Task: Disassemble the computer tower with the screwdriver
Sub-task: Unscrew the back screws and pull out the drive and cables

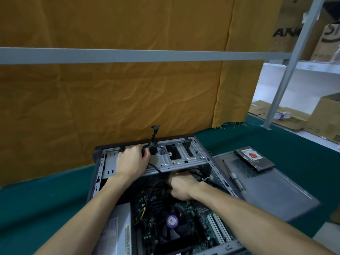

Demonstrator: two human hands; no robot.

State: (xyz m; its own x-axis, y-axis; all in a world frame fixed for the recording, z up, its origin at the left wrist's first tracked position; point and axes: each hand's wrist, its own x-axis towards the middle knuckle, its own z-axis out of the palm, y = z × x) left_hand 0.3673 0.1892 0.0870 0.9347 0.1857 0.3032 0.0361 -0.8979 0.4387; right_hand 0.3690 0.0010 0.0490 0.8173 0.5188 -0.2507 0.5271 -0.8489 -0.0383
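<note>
"ANC" letters on cardboard box point(287, 32), other labels unreadable

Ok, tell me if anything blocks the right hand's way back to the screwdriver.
Nothing visible does. The screwdriver lies bare on the removed side panel, just right of the case wall; the right hand only has to lift out of the tower. The hard drive sits farther back.

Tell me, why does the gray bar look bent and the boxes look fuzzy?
Head view: the wide lens bows the gray bar near the edges; the cardboard boxes at far right are soft and smeared; the dim light leaves the inside of the computer tower shadowy.
</note>
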